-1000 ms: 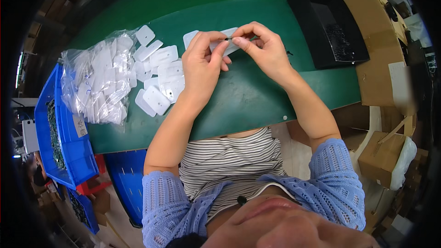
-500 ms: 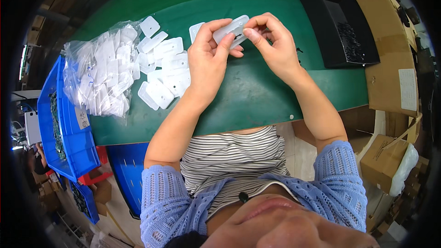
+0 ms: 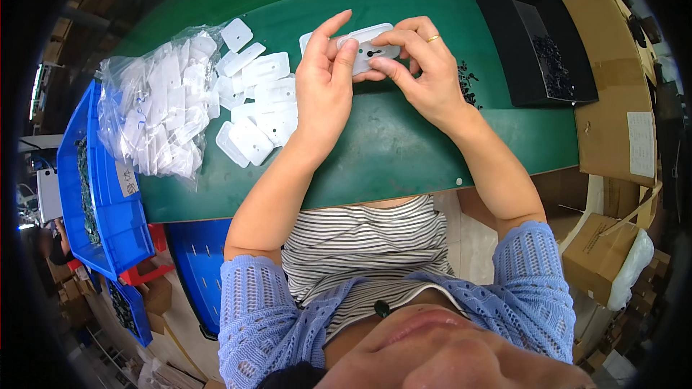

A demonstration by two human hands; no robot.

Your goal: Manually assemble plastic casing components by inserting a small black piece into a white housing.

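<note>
Over the green table, my left hand (image 3: 324, 75) grips a translucent white plastic plate (image 3: 362, 66) between thumb and fingers, its index finger raised. A small black plastic part (image 3: 374, 53) lies against the plate's face, near a small round hole. My right hand (image 3: 427, 61), with a ring on one finger, is closed on the plate's right edge, thumb below and fingers above; its fingertips are close to the black part. Left of my hands lie several loose white plates (image 3: 274, 94), some overlapping. Another white plate is partly hidden behind my left hand.
A clear plastic bag (image 3: 162, 108) full of white plates lies on the table's left side. Small black parts (image 3: 467, 86) are scattered right of my right hand. Farther right stand a black box (image 3: 515, 36) holding black parts and a cardboard box (image 3: 613, 79). Blue bins (image 3: 119, 223) stand at the left.
The plate has turned in my hands. My right fingers have shifted down along its edge, and my left index finger has lifted. More of the scattered black parts shows beside my right wrist.
</note>
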